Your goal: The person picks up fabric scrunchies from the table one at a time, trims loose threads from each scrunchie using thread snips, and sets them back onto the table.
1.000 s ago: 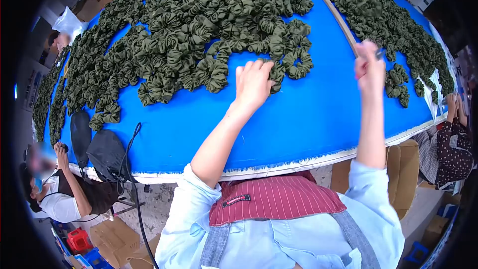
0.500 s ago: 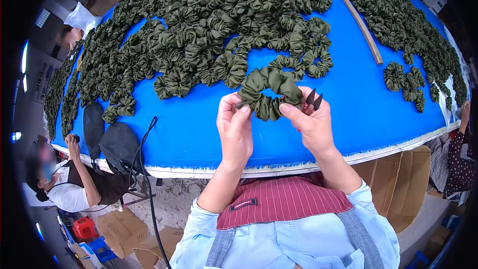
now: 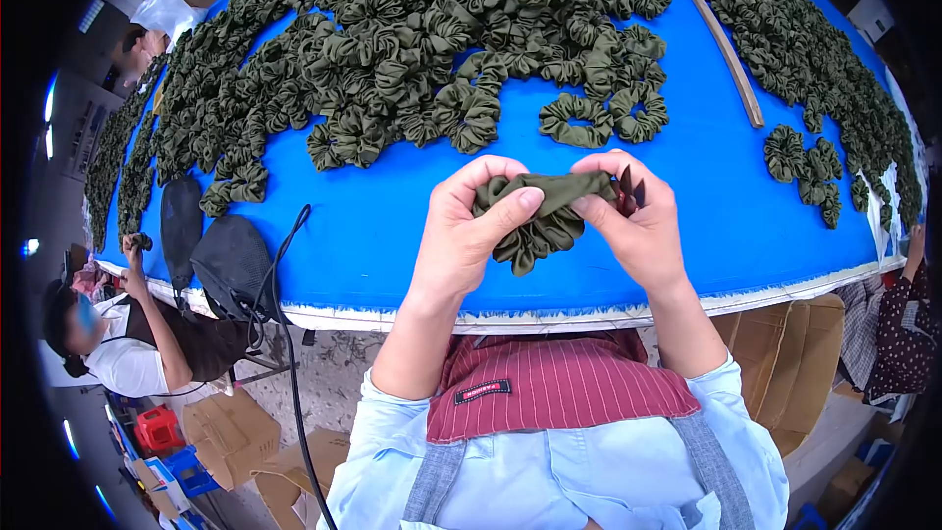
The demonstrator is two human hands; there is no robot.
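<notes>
Between my two hands is a dark green fabric scrunchie (image 3: 535, 236), its upper edge stretched out and its gathered folds hanging below. My left hand (image 3: 469, 226) grips it at the left, thumb lying across the front. My right hand (image 3: 636, 231) pinches the other end with thumb and fingers. Small thread snips (image 3: 630, 191) with dark pointed blades and a bit of red are also tucked in my right hand, tips upward. Just beyond my hands, two loose scrunchies (image 3: 577, 121) lie side by side on the blue tabletop (image 3: 392, 236).
A large heap of green scrunchies (image 3: 422, 29) covers the far table. A wooden strip (image 3: 716, 39) parts it from another heap (image 3: 785, 49) at right. A black mesh bag (image 3: 234, 265) and black cable (image 3: 289, 334) lie left. A co-worker (image 3: 147, 334) sits at the left edge.
The scrunchie was held up as an open ring; now its top edge is pulled straight and the ring is folded down. My hands have tilted inward, the left thumb moving across the fabric.
</notes>
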